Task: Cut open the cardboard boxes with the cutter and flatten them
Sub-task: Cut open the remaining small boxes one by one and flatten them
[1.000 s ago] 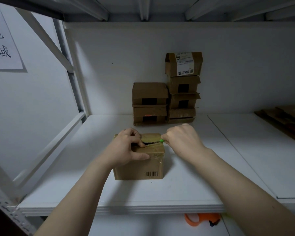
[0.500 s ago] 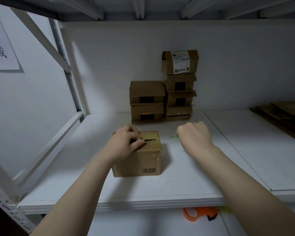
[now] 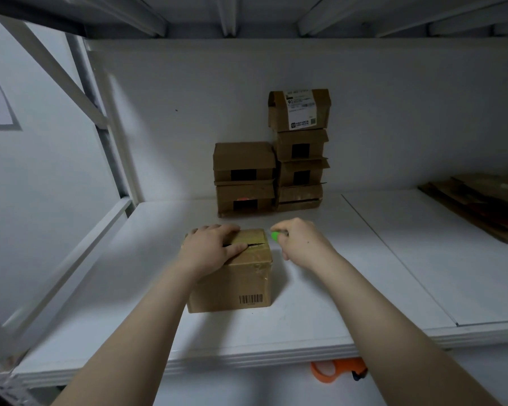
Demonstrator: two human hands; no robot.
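A small taped cardboard box (image 3: 235, 284) with a barcode on its front stands on the white shelf (image 3: 320, 303). A dark slit runs across its top seam. My left hand (image 3: 210, 250) lies flat on the box's top, fingers straight across the slit. My right hand (image 3: 301, 241) is just right of the box's top right corner, fingers curled round a green cutter (image 3: 275, 236) whose tip points at the box. The blade is too small to make out.
Two stacks of several cardboard boxes (image 3: 299, 150) stand against the back wall. Flattened cardboard (image 3: 481, 206) lies at the far right of the shelf. An orange tape dispenser (image 3: 338, 370) sits below the shelf's front edge. A white frame post rises at the left.
My right hand drew the cutter off the box's top seam to the right, then came back beside its right corner. My left hand flattened onto the top. The view moved closer.
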